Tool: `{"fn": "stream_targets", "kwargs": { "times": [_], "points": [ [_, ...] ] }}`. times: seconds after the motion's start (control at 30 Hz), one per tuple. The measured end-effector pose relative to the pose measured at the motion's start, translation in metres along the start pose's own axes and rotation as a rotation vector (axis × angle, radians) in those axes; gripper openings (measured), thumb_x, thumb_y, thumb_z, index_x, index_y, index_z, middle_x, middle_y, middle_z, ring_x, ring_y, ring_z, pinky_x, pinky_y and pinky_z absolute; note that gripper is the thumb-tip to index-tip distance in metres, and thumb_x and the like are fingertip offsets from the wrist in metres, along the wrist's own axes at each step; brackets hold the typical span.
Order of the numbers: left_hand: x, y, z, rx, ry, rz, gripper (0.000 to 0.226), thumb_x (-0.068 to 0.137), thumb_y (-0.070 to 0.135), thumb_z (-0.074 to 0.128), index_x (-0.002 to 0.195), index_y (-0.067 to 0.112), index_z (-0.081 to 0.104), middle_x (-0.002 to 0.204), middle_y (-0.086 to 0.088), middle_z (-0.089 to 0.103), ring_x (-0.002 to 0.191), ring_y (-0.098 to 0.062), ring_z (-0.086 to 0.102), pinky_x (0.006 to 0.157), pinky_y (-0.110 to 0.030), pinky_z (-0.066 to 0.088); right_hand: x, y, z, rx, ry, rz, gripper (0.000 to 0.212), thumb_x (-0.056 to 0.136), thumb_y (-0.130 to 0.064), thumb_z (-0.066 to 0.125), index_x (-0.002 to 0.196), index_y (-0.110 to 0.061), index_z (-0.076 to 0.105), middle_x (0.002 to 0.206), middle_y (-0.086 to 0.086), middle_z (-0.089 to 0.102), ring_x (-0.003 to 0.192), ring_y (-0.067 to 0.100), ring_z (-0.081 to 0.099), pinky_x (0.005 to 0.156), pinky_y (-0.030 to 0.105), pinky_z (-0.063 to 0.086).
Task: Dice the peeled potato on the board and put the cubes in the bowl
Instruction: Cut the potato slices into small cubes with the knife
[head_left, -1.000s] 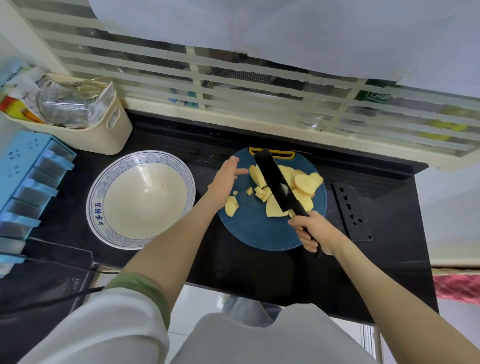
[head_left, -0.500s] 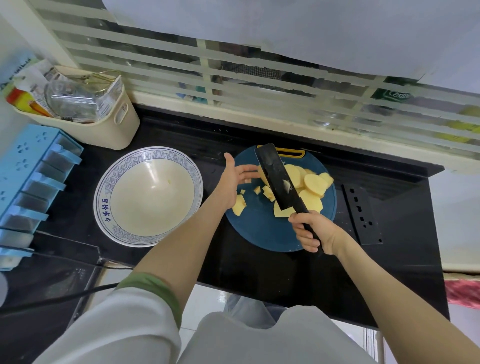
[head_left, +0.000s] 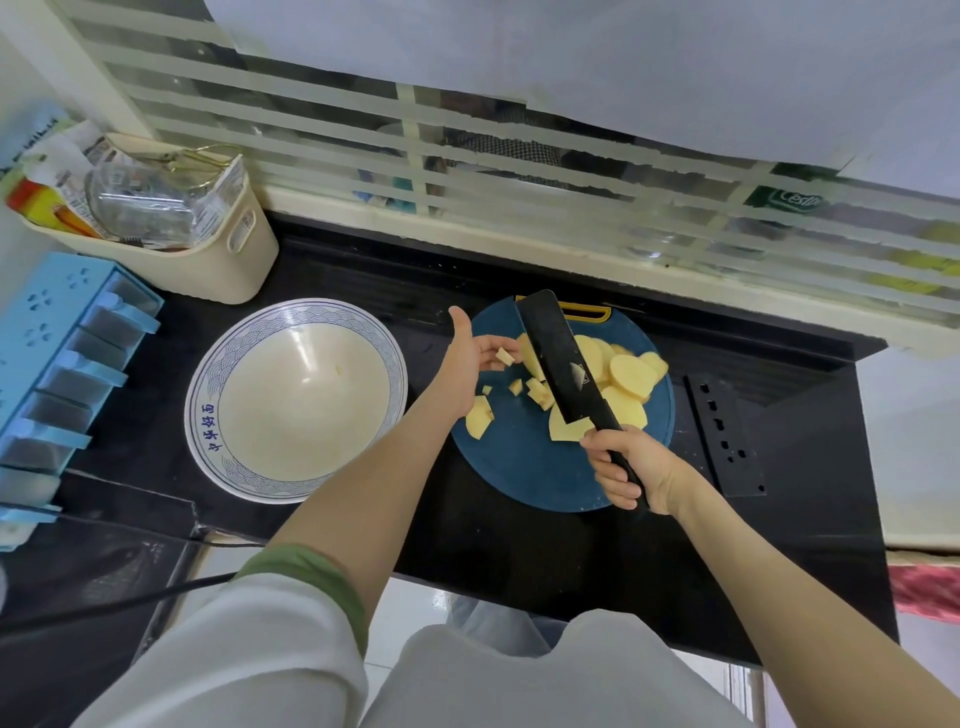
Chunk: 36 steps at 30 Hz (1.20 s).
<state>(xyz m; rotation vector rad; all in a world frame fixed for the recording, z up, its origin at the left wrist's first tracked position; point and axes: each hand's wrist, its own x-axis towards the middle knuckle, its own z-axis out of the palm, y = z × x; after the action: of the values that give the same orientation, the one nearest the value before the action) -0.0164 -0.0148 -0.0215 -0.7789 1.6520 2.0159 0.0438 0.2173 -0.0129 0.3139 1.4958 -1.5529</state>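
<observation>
Left hand (head_left: 462, 364) pinches 1 potato cube (head_left: 504, 356) for the bowl (head_left: 208, 415) at the cutting board's (head_left: 519, 467) 9 o'clock; right hand (head_left: 631, 467), gripping the cleaver (head_left: 553, 353), should steady it.

Now pinching a small potato cube (head_left: 504, 356) with the left hand (head_left: 465, 358), lifted above the board's (head_left: 519, 467) left edge; earlier spread low there, holding nothing.

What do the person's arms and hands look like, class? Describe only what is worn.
The left arm has a white sleeve ending in a green cuff near the elbow; its forearm is bare. The right arm shows no sleeve in view. The left hand and right hand are bare: no gloves, rings or watch visible.
</observation>
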Motion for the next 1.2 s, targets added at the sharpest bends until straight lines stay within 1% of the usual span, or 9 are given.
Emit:
{"fn": "stream_targets", "kwargs": {
  "times": [0.17, 0.3, 0.37, 0.47, 0.63, 0.73, 0.87, 1.03, 1.2],
  "points": [
    [0.008, -0.002, -0.001, 0.472, -0.037, 0.093, 0.067, 0.08, 0.074, 0.012, 0.081, 0.038, 0.068, 0.091, 0.015, 0.072, 0.106, -0.01, 0.059, 0.111, -0.046, 0.02, -0.002, -0.001, -0.004, -0.046, 0.095, -0.019, 0.041, 0.096, -0.013, 0.052, 0.056, -0.011, 0.04, 0.046, 0.007, 0.031, 0.03, 0.015, 0.026, 0.036, 0.022, 0.022],
    [0.002, 0.0, -0.002, 0.8, 0.114, 0.256, 0.031, 0.095, 0.04, 0.033, 0.102, 0.039, 0.063, 0.098, 0.017, 0.068, 0.099, -0.007, 0.056, 0.096, -0.034, 0.029, 0.0, -0.002, -0.002, -0.092, 0.108, -0.034, 0.039, 0.096, -0.013, 0.052, 0.059, -0.01, 0.04, 0.047, 0.008, 0.031, 0.03, 0.016, 0.026, 0.036, 0.022, 0.023],
    [-0.004, 0.003, -0.006, 1.081, 0.177, 0.265, 0.036, 0.092, 0.017, 0.038, 0.115, 0.036, 0.057, 0.101, 0.01, 0.063, 0.1, -0.015, 0.054, 0.088, -0.036, 0.026, 0.002, -0.003, 0.001, -0.098, 0.122, -0.046, 0.038, 0.095, -0.013, 0.053, 0.06, -0.011, 0.039, 0.047, 0.008, 0.031, 0.03, 0.016, 0.026, 0.035, 0.022, 0.024],
    [-0.001, 0.0, -0.015, 1.388, 0.078, 0.13, 0.035, 0.084, 0.018, 0.049, 0.118, 0.027, 0.051, 0.104, 0.002, 0.061, 0.103, -0.022, 0.053, 0.091, -0.04, 0.024, 0.002, -0.003, 0.003, -0.091, 0.141, -0.062, 0.039, 0.095, -0.013, 0.053, 0.059, -0.01, 0.039, 0.047, 0.008, 0.032, 0.031, 0.016, 0.026, 0.036, 0.022, 0.025],
    [0.01, -0.005, -0.011, 1.451, 0.053, 0.073, 0.014, 0.079, 0.024, 0.056, 0.069, 0.022, 0.047, 0.07, 0.006, 0.053, 0.086, -0.019, 0.056, 0.079, -0.039, 0.021, 0.001, -0.002, 0.003, -0.081, 0.17, -0.07, 0.037, 0.096, -0.012, 0.053, 0.062, -0.011, 0.038, 0.048, 0.009, 0.032, 0.031, 0.017, 0.026, 0.036, 0.023, 0.025],
    [0.015, -0.006, -0.006, 1.433, 0.099, 0.074, 0.004, 0.083, 0.023, 0.056, 0.081, 0.021, 0.053, 0.078, 0.003, 0.057, 0.088, -0.019, 0.055, 0.078, -0.039, 0.021, -0.002, -0.002, 0.001, -0.081, 0.188, -0.074, 0.036, 0.096, -0.012, 0.053, 0.063, -0.011, 0.039, 0.048, 0.009, 0.033, 0.032, 0.017, 0.026, 0.036, 0.022, 0.025],
    [0.015, -0.004, 0.004, 1.388, 0.04, 0.114, 0.025, 0.083, 0.033, 0.053, 0.102, 0.019, 0.05, 0.092, -0.001, 0.06, 0.097, -0.023, 0.054, 0.079, -0.039, 0.024, -0.006, -0.001, -0.003, -0.07, 0.196, -0.094, 0.036, 0.096, -0.012, 0.052, 0.063, -0.011, 0.039, 0.048, 0.009, 0.033, 0.032, 0.017, 0.027, 0.036, 0.023, 0.026],
    [0.003, -0.009, 0.025, 1.631, -0.005, 0.114, 0.092, 0.072, 0.07, 0.058, 0.138, 0.014, 0.03, 0.134, -0.01, 0.045, 0.128, -0.031, 0.035, 0.102, -0.047, 0.025, -0.011, -0.003, -0.005, -0.074, 0.227, -0.103, 0.038, 0.097, -0.013, 0.053, 0.061, -0.01, 0.039, 0.047, 0.009, 0.033, 0.031, 0.017, 0.027, 0.035, 0.022, 0.026],
    [0.007, -0.014, 0.03, 1.574, 0.133, 0.203, 0.077, 0.083, 0.069, 0.047, 0.137, 0.015, 0.037, 0.136, -0.012, 0.045, 0.128, -0.03, 0.036, 0.101, -0.046, 0.025, -0.015, -0.004, -0.007, -0.084, 0.228, -0.131, 0.04, 0.098, -0.012, 0.053, 0.06, -0.01, 0.039, 0.046, 0.008, 0.034, 0.031, 0.017, 0.028, 0.035, 0.022, 0.027]
  ]
}}
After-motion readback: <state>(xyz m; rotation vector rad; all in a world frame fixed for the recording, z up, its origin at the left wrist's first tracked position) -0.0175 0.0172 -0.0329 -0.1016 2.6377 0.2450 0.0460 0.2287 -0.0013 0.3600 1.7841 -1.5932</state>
